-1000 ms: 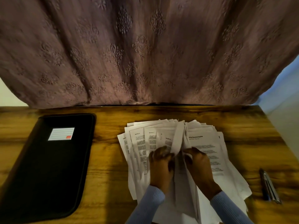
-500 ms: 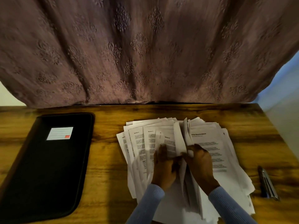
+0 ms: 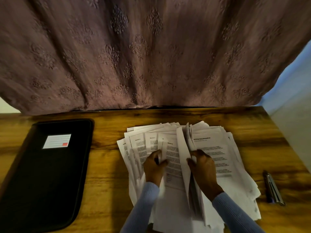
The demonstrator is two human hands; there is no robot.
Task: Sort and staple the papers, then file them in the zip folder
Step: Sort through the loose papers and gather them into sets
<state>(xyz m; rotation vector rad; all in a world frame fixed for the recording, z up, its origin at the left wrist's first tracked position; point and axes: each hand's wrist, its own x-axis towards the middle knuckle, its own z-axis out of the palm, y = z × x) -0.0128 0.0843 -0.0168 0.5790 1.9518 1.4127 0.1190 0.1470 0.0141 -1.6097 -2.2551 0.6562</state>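
Far side: patterned mauve curtain (image 3: 151,52) hanging down to the wooden table (image 3: 107,165). Left on the table: black zip folder (image 3: 47,174), lying flat and closed, white label (image 3: 57,141) near its far end. Centre right: fanned, untidy spread of printed papers (image 3: 212,148), sheets overlapping, some lifted on edge. On the papers: left hand (image 3: 154,167), fingers curled, pinching the edge of a sheet; right hand (image 3: 204,167), fingers curled round a raised bunch of sheets. Far right, apart from the papers: stapler (image 3: 273,189), lying flat.
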